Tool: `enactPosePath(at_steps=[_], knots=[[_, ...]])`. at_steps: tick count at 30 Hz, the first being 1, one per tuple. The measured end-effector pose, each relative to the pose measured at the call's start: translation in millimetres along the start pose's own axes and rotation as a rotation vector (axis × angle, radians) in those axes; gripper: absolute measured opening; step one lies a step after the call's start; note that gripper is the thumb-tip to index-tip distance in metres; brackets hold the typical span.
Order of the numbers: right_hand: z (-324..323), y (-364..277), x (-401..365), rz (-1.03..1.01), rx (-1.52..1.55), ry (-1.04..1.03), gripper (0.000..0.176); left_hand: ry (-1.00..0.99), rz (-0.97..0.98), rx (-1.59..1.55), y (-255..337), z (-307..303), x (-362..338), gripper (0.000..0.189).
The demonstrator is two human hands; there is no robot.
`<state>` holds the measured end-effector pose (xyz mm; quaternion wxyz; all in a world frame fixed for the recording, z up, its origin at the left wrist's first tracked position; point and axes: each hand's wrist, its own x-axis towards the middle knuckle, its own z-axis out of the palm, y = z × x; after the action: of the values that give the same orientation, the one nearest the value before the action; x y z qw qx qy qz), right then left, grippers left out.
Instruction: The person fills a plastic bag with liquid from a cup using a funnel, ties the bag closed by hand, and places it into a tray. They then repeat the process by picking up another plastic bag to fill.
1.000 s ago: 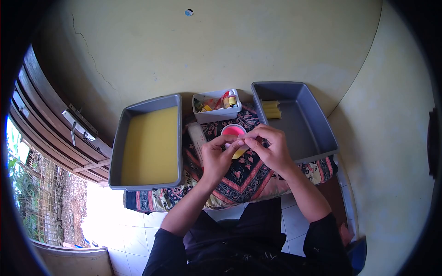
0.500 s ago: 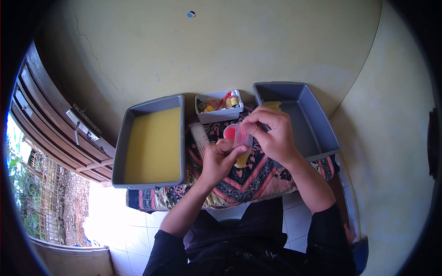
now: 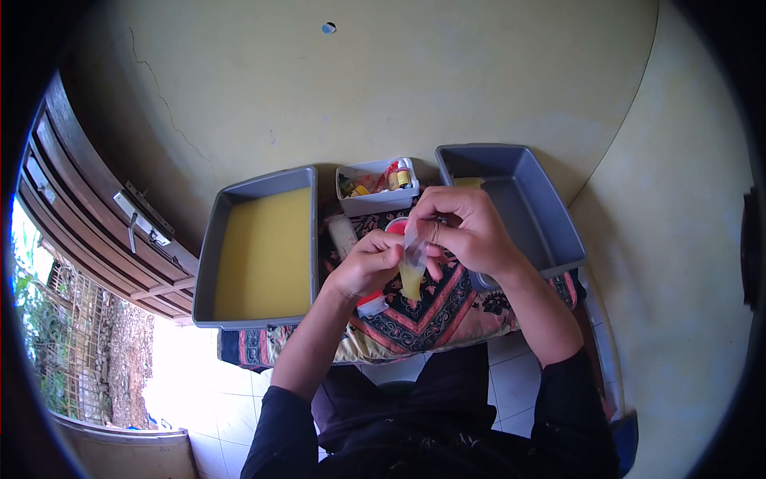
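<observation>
A small clear plastic bag (image 3: pixel 412 281) hangs between my two hands, with yellow liquid in its lower end. My left hand (image 3: pixel 369 265) pinches the upper part of the bag from the left. From the right, my right hand (image 3: pixel 469 231) is closed on its top end, some fingers spread apart. Behind the hands sits a round red item (image 3: pixel 396 227), mostly hidden. A red and white item (image 3: pixel 373 304) lies below my left hand. Beyond that hand, a pale clear plastic pack (image 3: pixel 343 235) rests on the patterned cloth (image 3: pixel 415 323).
On the left stands a grey tray (image 3: pixel 313 247) holding yellow liquid or a yellow sheet. Another grey tray (image 3: pixel 550 231) is at the right, with a yellow patch in its far left corner. A pale bin (image 3: pixel 379 203) with small bottles stands between them, near the wall.
The bag has turned from flat and stretched to gathered at the top and hanging down. My left hand has rolled over it, and the red and white item now shows below.
</observation>
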<state>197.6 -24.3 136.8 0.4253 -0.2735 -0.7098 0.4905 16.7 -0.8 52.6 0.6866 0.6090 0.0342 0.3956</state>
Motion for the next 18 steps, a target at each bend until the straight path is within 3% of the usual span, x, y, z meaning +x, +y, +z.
enactPosePath(at_steps=[2,6,8,12,15,17,18], knots=[[-1.0,5.4,0.3,-0.043,0.097,-0.065,0.009,-0.097,0.014,-0.244,-8.2,-9.4,-0.7,0.055],[-3.5,6.2,-0.2,-0.028,0.137,-0.121,0.010,-0.100,-0.051,-0.320,-15.8,-18.3,-3.1,0.055],[-2.0,3.4,-1.6,-0.031,0.104,-0.175,0.009,-0.226,-0.034,-0.184,-18.0,-27.2,-4.0,0.047],[-1.4,13.1,1.3,-0.147,0.008,-0.127,0.005,-0.169,-0.084,-0.222,-6.1,-15.2,-7.2,0.042],[-1.7,15.7,2.3,-0.193,0.000,-0.082,0.005,-0.165,0.021,-0.206,0.5,-9.5,-6.5,0.038],[-2.1,14.0,1.9,-0.177,-0.052,-0.033,0.006,-0.121,-0.028,0.121,5.1,-12.7,-9.9,0.037],[-1.9,12.6,1.1,-0.177,-0.054,-0.036,0.006,-0.119,-0.026,0.121,7.6,-11.7,-11.5,0.037]])
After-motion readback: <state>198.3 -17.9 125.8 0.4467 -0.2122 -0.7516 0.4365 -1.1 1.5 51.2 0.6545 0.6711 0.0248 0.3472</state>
